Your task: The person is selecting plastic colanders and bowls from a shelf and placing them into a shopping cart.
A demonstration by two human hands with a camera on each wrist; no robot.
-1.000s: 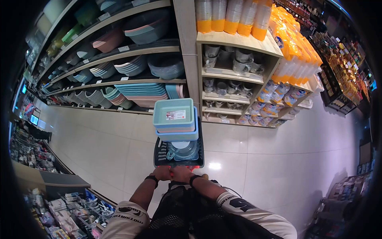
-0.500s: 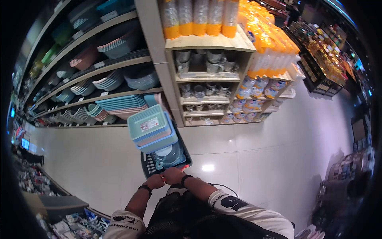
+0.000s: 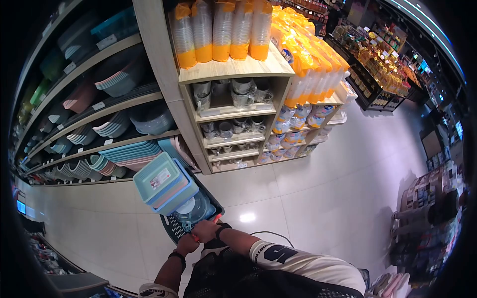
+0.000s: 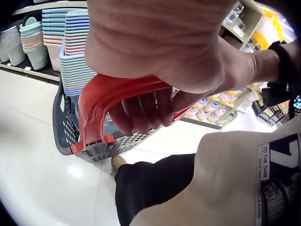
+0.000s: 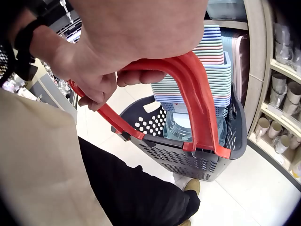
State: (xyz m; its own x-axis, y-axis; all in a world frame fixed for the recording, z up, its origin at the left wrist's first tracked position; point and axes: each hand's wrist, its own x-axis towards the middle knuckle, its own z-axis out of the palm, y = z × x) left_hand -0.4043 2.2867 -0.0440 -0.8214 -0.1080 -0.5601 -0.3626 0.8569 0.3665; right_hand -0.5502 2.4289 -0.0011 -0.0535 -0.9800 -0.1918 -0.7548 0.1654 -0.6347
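Note:
Both hands grip the red handle [image 5: 200, 99] of a dark grey shopping basket [image 5: 202, 165] with perforated sides. My left hand [image 3: 188, 244] curls its fingers round the bar, nearer the basket's left side. Close beside it, my right hand [image 3: 206, 230] wraps the same bar. A tall stack of plastic trays [image 3: 156, 179] in pale green, pink and blue rises from the far end of the basket, a label on the top one. Nearer the handle lie clear bluish containers [image 3: 201, 207], partly hidden by the hands and the stack in the head view.
Shelves of basins and bowls [image 3: 119, 79] line the left. Ahead stands a wooden shelf unit [image 3: 233, 116] with mugs, stacked cups on top and orange packs at its side. Pale tiled floor [image 3: 318, 188] extends right. Another display [image 3: 382, 64] stands farther off.
The head view has turned right, so the shelves shift left in it. The basket now points to the upper left and sits lower in view. Both hands keep their grip on the handle.

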